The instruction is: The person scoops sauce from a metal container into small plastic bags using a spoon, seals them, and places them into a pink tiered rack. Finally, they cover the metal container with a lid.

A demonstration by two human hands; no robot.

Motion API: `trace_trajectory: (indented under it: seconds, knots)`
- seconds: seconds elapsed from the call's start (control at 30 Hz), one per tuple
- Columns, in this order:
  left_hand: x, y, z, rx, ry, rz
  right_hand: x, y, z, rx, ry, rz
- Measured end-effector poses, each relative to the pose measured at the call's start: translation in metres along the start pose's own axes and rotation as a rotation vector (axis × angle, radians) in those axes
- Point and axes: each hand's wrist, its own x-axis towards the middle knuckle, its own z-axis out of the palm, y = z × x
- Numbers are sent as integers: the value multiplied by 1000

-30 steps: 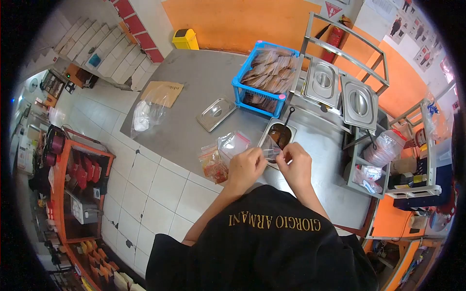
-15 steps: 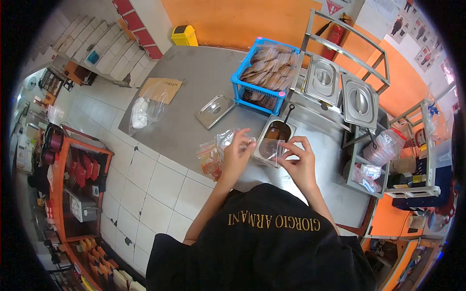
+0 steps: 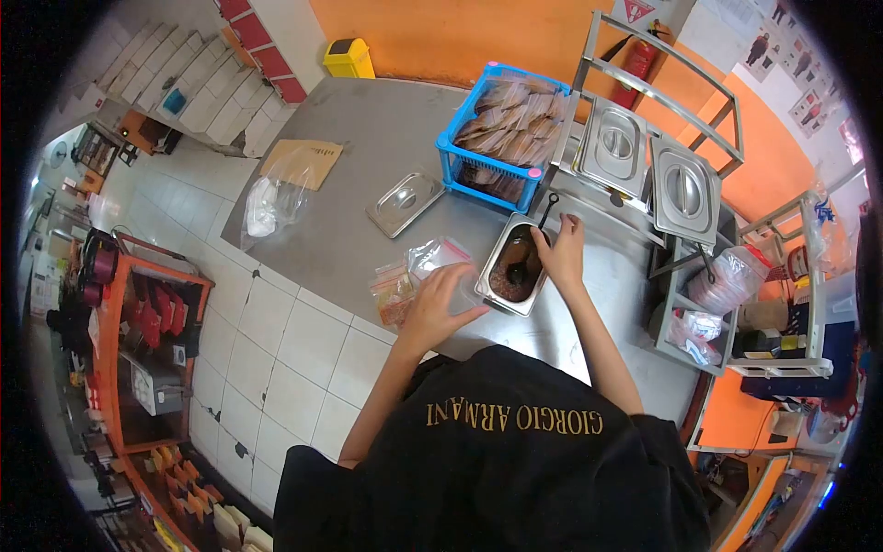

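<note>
My left hand (image 3: 434, 311) is curved round a small clear plastic bag (image 3: 467, 293), whose see-through film shows between the thumb and fingers. Beside it stands a steel food pan (image 3: 495, 287) holding dark sauce, with a black ladle (image 3: 549, 204) resting inside and its handle leaning over the far edge. My right hand (image 3: 563, 256) is at the pan's right rim, thumb and fingers apart, just short of the ladle's handle and holding nothing. Filled zip bags (image 3: 393, 293) and a clear bag with a red-edged top (image 3: 452, 248) lie left of the pan.
A steel lid (image 3: 405, 202) lies beyond the bags. Behind the pan stands a blue basket (image 3: 487, 164) of packed brown pouches. Lidded steel pans (image 3: 685, 189) sit at right under a metal frame. At far left lie brown paper (image 3: 317, 164) and a plastic bag (image 3: 264, 207).
My right hand has let go of the clear plastic bag and moved up and right toward the ladle. My left hand has moved slightly down and left, uncovering the pan.
</note>
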Motion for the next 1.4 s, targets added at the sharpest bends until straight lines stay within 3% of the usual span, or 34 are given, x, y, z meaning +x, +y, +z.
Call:
trace_trajectory:
  seconds: [0.03, 0.13, 0.33, 0.4, 0.5, 0.6, 0.67, 0.77, 0.87, 0.93, 1.03, 1.17, 1.33, 1.4]
  knots:
    - [-2, -3, 0, 0, -1, 3, 6, 17, 17, -12, 24, 97]
    - [-8, -11, -2, -48, 44, -15, 11, 29, 34, 26, -14, 109]
    - [-13, -14, -8, -31, 79, -115, -14, 1, -1, 15, 164, -250]
    - [-12, -17, -8, -21, 61, -137, -28, -7, -25, 172, -335, -227]
    - [-9, -24, -3, 41, 89, -68, -51, -25, -36, 298, -227, -389]
    - [-5, -24, 1, -15, 105, -80, -65, -27, -30, 310, -424, -441]
    - [-4, -20, -1, -36, 105, -72, -65, -16, -28, 233, -450, -489]
    - [-4, -15, -5, -60, 111, -71, -52, -10, -33, 187, -187, -377]
    - [-10, -16, -6, -34, 106, -91, -43, -11, -35, 235, -188, -398]
    - [-13, -17, -4, -11, 104, -105, -48, -5, -31, 212, -242, -459]
    - [-13, -17, -3, -5, 101, -85, -60, -3, -37, 115, -592, -445]
    - [-13, -21, -1, -17, 116, -102, -48, -15, -44, 275, -357, -400]
    - [-12, -19, 1, 3, 100, -99, -49, -9, -36, 200, -403, -464]
    - [-14, -17, 2, -40, 75, -122, -52, -16, -39, 241, -289, -509]
